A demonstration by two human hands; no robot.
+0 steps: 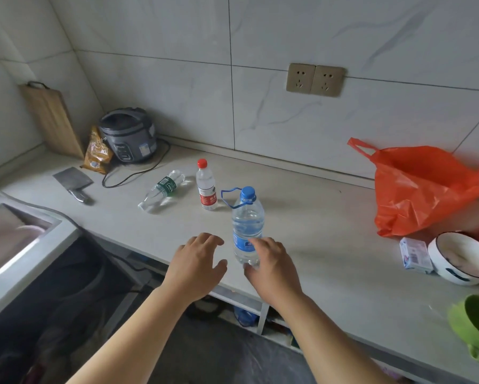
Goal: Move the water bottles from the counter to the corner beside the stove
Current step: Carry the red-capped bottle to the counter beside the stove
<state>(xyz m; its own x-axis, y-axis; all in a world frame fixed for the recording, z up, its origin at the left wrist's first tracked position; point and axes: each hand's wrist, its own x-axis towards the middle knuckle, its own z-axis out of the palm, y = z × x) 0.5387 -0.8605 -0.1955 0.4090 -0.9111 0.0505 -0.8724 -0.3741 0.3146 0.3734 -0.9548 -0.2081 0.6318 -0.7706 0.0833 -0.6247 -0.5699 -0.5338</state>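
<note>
Blue-capped bottle (pixel 248 217) of water stands gripped by right hand (pixel 274 270); left hand (pixel 195 264) hovers, fingers spread.

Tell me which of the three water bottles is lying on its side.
The green-labelled bottle, leftmost of the three, lies flat on the counter. The red-capped bottle and the blue-capped bottle both stand upright.

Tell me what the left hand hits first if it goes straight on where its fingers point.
Probably the upright red-capped bottle: the left hand points across bare counter toward it, though depth is hard to judge.
</note>
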